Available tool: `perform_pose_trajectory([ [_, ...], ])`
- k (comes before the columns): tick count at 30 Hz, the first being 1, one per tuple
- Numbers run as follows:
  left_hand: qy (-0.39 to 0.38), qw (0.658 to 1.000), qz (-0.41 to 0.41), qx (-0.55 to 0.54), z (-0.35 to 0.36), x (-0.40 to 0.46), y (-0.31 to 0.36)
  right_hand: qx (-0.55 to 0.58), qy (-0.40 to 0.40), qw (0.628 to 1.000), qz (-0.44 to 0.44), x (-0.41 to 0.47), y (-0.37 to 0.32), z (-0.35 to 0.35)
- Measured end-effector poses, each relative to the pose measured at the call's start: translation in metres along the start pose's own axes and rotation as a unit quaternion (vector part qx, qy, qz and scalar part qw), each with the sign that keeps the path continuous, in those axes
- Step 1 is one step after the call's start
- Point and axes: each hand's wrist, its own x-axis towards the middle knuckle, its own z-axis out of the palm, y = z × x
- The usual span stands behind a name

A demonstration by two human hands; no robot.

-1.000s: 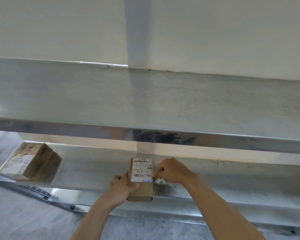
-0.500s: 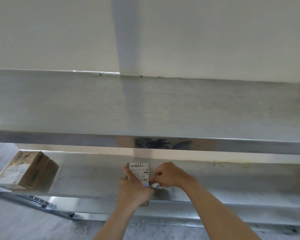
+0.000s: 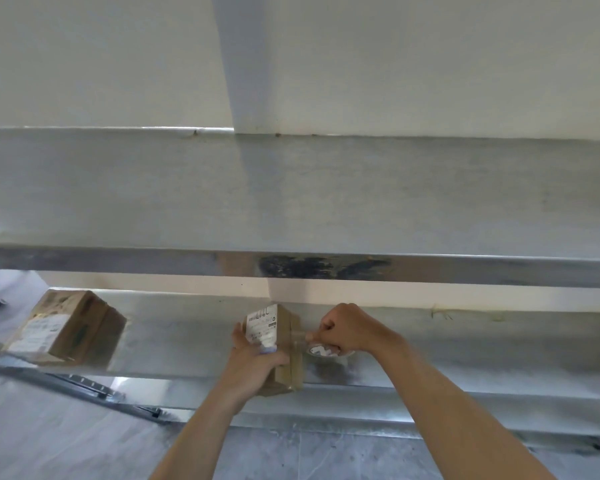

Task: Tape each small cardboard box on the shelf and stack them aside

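Note:
A small cardboard box with a white printed label stands tilted on its side on the lower steel shelf. My left hand grips it from the left, thumb on the label. My right hand is curled round a roll of clear tape just right of the box. A strip of tape runs from the roll onto the box's right face. A second, larger cardboard box with a label lies at the shelf's far left.
An upper steel shelf overhangs the lower one, with a pale wall behind. Below the shelf edge is grey tiled floor. A dark metal rail runs diagonally at the lower left.
The small box has been turned from lying flat to tilted on its side. My left hand shifted round it, and my right hand drew the tape out to the right.

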Motion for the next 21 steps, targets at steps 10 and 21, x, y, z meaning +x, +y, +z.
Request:
perform_pose_trajectory([
  [10,-0.101,0.972,-0.061,-0.201,0.001,-0.001,-0.013,-0.009,-0.007,1.000,0.023,-0.003,0.002,-0.002],
  [21,-0.090,0.994,0.001,0.059,-0.038,0.011,-0.008,-0.033,-0.006,0.999,0.018,0.008,-0.018,0.015],
])
